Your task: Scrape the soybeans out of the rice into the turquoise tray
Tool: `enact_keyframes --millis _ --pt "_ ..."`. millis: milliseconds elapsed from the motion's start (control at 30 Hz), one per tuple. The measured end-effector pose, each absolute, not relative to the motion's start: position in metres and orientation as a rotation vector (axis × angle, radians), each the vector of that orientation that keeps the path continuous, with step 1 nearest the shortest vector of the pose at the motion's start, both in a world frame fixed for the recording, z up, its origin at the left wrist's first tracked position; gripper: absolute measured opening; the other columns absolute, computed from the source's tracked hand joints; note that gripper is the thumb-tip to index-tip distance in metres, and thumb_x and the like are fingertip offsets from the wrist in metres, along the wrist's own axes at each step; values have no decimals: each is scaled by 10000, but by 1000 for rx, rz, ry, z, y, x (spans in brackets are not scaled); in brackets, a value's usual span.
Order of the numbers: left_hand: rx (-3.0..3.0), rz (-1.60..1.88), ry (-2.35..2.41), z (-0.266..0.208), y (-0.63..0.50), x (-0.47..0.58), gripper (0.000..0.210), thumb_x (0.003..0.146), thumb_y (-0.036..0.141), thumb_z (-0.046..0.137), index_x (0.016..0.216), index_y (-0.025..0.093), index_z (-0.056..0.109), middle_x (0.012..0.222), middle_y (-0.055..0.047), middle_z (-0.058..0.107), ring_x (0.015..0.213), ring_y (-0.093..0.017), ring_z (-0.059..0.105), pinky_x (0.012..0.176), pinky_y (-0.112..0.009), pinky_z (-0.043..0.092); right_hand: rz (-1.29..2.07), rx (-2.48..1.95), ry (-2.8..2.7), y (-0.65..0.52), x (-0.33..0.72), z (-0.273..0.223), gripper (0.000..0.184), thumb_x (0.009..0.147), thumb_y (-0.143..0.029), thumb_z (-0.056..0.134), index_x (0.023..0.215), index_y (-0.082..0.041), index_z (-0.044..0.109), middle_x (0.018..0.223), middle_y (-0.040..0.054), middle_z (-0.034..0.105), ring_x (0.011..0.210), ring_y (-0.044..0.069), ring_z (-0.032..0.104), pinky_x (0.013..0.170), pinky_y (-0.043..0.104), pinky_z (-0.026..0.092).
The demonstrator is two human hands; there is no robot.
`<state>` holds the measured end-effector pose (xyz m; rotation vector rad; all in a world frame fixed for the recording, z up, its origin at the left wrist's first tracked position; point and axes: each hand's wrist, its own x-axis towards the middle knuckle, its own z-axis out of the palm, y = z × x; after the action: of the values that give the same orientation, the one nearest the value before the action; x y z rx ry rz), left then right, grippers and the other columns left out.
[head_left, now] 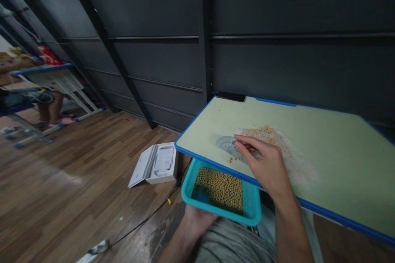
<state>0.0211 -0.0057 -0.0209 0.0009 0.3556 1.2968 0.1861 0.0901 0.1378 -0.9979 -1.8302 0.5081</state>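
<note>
My left hand (200, 216) holds a teal plastic basin (258, 211) from below, just under the near edge of the table (333, 144). Soybeans (219, 187) lie in the basin, with a patch of its bottom bare at the left. Over the tabletop, the thumb and fingers of my right hand (262, 156) pinch the right end of a clear protractor (224, 143) with blue markings. A few loose soybeans (231, 159) lie in front of it near the table edge. Behind my right hand spreads a heap of soybeans (267, 131) mixed with pale grains (300, 168).
A black phone-like slab (231, 96) rests at the table's far left corner. On the wooden floor stand an opened white box (163, 162) and a dark cable (148, 218). A dark panelled wall (160, 61) rises behind. Another person's leg (55, 107) shows by a desk far left.
</note>
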Motion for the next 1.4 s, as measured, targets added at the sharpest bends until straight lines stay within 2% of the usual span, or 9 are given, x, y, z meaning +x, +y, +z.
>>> enact_keyframes --millis 67,300,467,833,1167,1400 --pt "42 1284 355 -20 -5 20 502 946 458 442 1272 126 629 1273 -167 718 1210 -318 632 1111 -585 394 528 -1002 -1836 90 186 136 198 903 -247 656 1065 -243 771 1078 38 787 940 214 743 851 378 591" --pt "102 1316 295 -30 -7 17 466 967 435 390 1262 192 655 1296 -133 705 1251 -310 618 1169 -549 337 571 -1005 -1882 90 183 137 205 909 -231 658 1081 -246 768 1096 29 783 962 202 737 862 358 573" --pt "120 1337 376 -30 -4 19 473 964 447 403 1241 171 670 1308 -162 691 1236 -309 630 1167 -535 343 639 -997 -1887 88 184 140 195 909 -218 655 1059 -254 774 1076 19 788 978 193 733 873 343 570" --pt "90 1343 443 -19 -4 21 442 943 445 458 1243 200 669 1314 -147 692 1231 -317 633 1145 -546 374 729 -967 -1897 84 185 140 179 891 -239 672 1028 -262 784 1038 9 797 942 189 743 833 326 590" --pt "141 1302 263 -20 -3 19 466 972 442 374 1287 221 637 1353 -111 671 1294 -280 585 1194 -494 299 755 -960 -1898 82 185 142 178 882 -232 670 1008 -271 790 1000 2 802 899 193 752 815 337 603" --pt "157 1309 295 -17 -3 20 492 982 459 340 1278 207 642 1344 -107 684 1254 -256 617 1166 -465 344 783 -941 -1905 81 185 143 188 881 -233 666 1012 -285 791 1011 2 800 914 198 749 832 347 599"
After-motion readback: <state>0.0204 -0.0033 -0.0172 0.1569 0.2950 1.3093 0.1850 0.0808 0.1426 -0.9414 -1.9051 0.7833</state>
